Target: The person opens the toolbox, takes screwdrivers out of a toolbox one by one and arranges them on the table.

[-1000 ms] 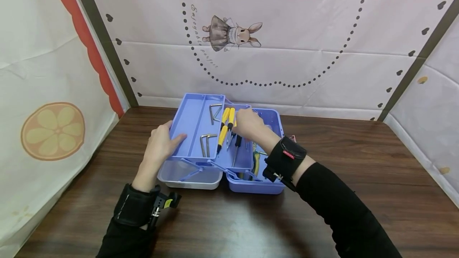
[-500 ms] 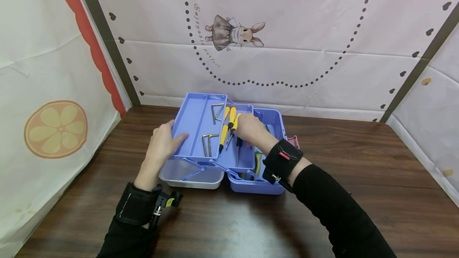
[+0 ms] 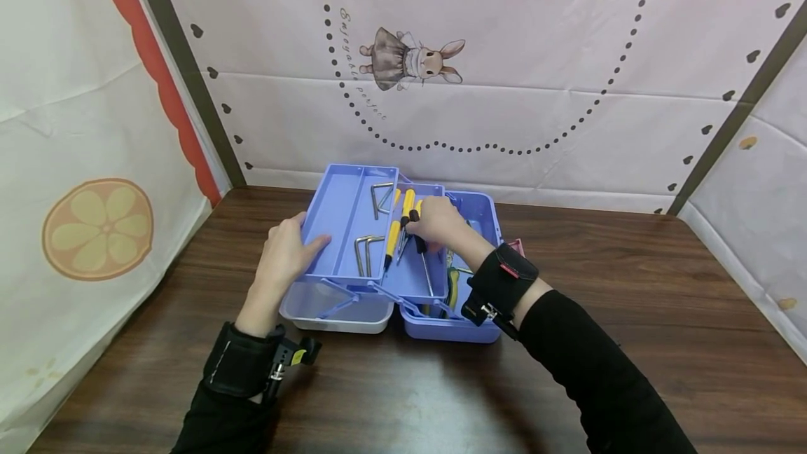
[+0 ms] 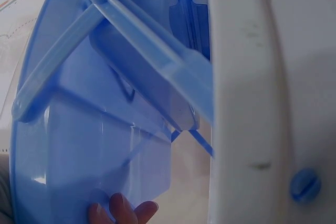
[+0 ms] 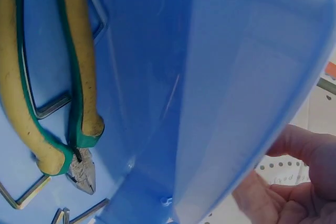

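Note:
My left hand (image 3: 285, 251) grips the left edge of the upper blue tray (image 3: 337, 209) of an opened toolbox, thumb inside and fingers beneath. In the left wrist view, its fingertips (image 4: 123, 211) show at the tray's underside. My right hand (image 3: 441, 221) reaches over the lower tray (image 3: 410, 282) and pinches a black-handled screwdriver (image 3: 429, 279), whose shaft slants down toward the front. Beside those fingers lie yellow-and-black screwdrivers (image 3: 392, 244). In the right wrist view the right hand (image 5: 294, 182) is curled behind a blue wall, which hides what it holds.
Several hex keys (image 3: 362, 258) lie in the upper tray. Yellow-and-green pliers (image 5: 84, 77) and more hex keys (image 5: 52, 107) lie in the toolbox base (image 3: 450, 329). The whitish lid (image 3: 337, 321) rests on the wooden table (image 3: 403, 391), left of the base. A pink piece (image 3: 517, 246) shows at right.
My right hand has shifted slightly among the tools; the black-handled screwdriver's shaft has swung rightward and its black handle end now shows above the fingers. My left hand keeps its hold on the tray.

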The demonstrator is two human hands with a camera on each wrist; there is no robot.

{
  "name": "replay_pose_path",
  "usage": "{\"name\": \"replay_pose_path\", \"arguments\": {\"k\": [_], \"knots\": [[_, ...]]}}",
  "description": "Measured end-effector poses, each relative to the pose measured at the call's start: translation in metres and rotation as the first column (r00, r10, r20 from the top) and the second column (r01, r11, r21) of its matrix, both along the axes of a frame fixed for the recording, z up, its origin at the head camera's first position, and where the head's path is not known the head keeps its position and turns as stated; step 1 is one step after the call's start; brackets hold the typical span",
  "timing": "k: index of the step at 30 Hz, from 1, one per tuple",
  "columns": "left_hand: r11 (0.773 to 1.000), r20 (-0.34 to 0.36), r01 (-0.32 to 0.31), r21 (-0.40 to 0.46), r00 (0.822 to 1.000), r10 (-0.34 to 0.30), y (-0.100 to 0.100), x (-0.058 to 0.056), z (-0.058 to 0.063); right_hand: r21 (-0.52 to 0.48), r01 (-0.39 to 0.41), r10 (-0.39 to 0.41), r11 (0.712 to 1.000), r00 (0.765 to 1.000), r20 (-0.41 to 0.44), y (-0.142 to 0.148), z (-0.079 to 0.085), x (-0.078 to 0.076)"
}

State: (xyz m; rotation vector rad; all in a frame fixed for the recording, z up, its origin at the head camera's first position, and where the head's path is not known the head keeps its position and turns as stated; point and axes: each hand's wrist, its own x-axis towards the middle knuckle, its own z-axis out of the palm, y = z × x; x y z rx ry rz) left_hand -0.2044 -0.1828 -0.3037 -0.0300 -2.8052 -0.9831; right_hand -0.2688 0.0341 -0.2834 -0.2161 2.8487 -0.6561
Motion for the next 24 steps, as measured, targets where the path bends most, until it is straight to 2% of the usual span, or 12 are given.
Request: {"name": "replay_pose_path", "arguments": {"k": [7,14,19,24], "knots": [[1.000,-0.014,0.002,-0.010,1.000,-0.002,0.000,-0.001,0.000,-0.143,-0.018,0.009,0.990,0.998,-0.063,0.006,0.014,0.001],[1.000,-0.017,0.004,-0.009,1.000,-0.004,0.000,-0.001,0.000,-0.260,0.032,-0.062,0.965,0.992,-0.108,0.017,0.036,0.002],[1.000,-0.005,-0.001,-0.008,1.000,0.001,0.000,0.000,-0.001,-0.224,0.058,-0.095,0.973,0.983,-0.160,0.037,0.049,-0.002],[1.000,0.002,-0.001,-0.014,1.000,0.001,0.000,-0.001,-0.001,-0.178,0.080,-0.121,0.981,0.965,-0.235,0.068,0.054,-0.006]]}}
